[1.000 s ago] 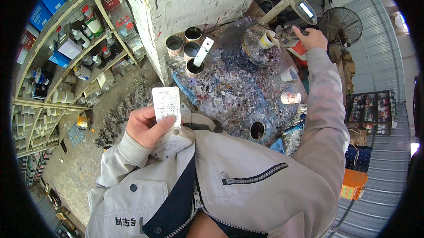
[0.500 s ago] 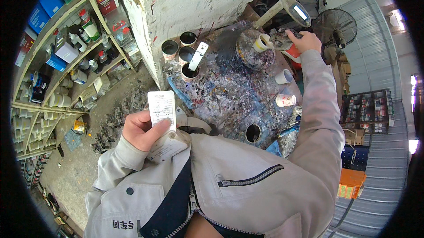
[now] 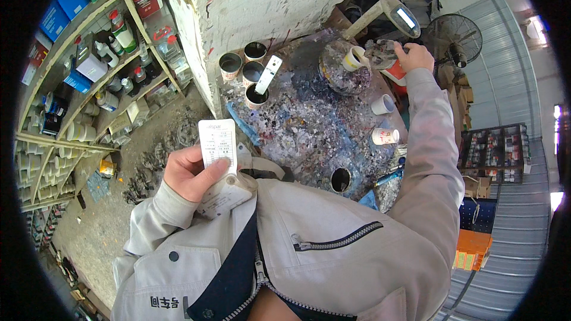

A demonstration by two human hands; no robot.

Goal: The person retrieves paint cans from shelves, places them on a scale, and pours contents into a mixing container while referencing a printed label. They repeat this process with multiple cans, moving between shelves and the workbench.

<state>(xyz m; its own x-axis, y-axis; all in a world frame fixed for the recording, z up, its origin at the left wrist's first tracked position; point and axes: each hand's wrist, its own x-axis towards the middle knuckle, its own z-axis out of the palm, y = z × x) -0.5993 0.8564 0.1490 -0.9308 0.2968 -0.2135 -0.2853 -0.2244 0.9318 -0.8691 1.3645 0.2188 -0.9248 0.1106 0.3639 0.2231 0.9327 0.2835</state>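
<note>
My left hand is closed on a riveted bundle of white printed cards, the thumb pressed on the top card. Reaching far right across the littered bench, my right hand has its fingers bent beside a red object and a dark, paint-crusted part. Whatever its fingers touch is too small or hidden to make out. Left of it, a yellow-and-white cup stands on a round, paint-caked scale plate. The scale's lit display rises on an arm behind.
Several open cans of dark liquid stand by the wall, with a white stick in one. White cups line the bench's right side. Shelves with bottles run along the left; a black fan stands far right.
The fingers of my right hand have shifted slightly beside the dark part and the red object. My left hand still holds the cards in nearly the same place.
</note>
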